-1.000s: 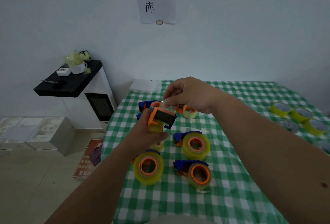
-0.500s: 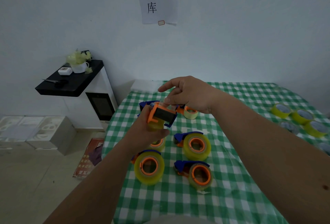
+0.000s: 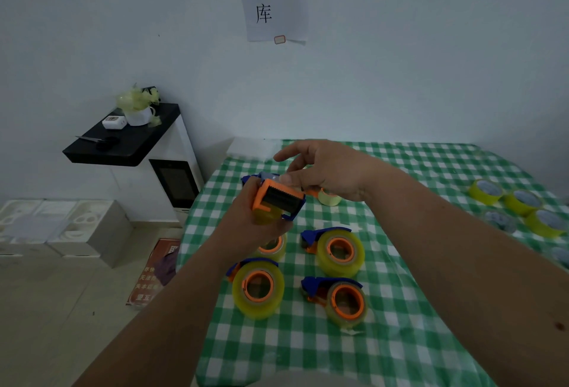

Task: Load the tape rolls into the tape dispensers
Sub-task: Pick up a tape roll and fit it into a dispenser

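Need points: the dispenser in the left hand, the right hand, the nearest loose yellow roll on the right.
held dispenser (image 3: 278,200), head view, on its orange frame.
right hand (image 3: 329,171), head view, on the back of the hand.
loose yellow roll (image 3: 543,222), head view, on its top face.

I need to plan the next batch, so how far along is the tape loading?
Done: several loaded dispensers lie on the checked tablecloth. In hand: the left hand grips another dispenser while the right hand works at its top. Left: loose yellow tape rolls at the table's right edge.
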